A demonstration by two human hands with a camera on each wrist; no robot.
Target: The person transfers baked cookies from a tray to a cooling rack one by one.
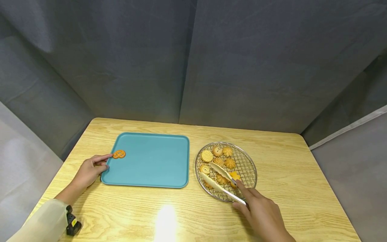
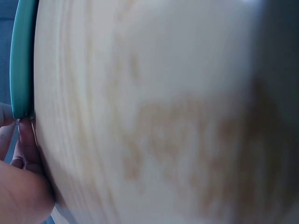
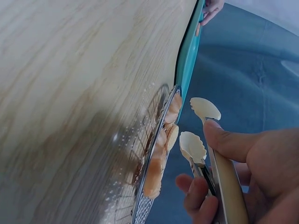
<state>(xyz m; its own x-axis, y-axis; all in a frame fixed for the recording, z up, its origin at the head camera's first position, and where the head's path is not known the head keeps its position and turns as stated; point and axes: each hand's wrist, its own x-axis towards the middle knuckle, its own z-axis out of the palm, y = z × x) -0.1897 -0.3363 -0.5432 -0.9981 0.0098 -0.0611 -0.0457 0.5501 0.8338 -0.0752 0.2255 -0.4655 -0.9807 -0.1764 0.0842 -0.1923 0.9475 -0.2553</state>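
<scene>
On the left, a blue-green tray carries one pretzel-shaped cookie near its left rim. My left hand pinches that rim, index fingertip right beside the pretzel; the left wrist view shows fingers above and below the tray edge. My right hand grips a pair of tongs with cream scalloped tips, spread apart with nothing between them. The tips hang over a round wire rack holding several cookies, among them a round dotted one and a yellow star-shaped one.
The tray and rack lie side by side on a wooden table, a narrow strip of wood between them. Grey curtains stand behind the table and at both sides. A dark strapped device sits on the left wrist.
</scene>
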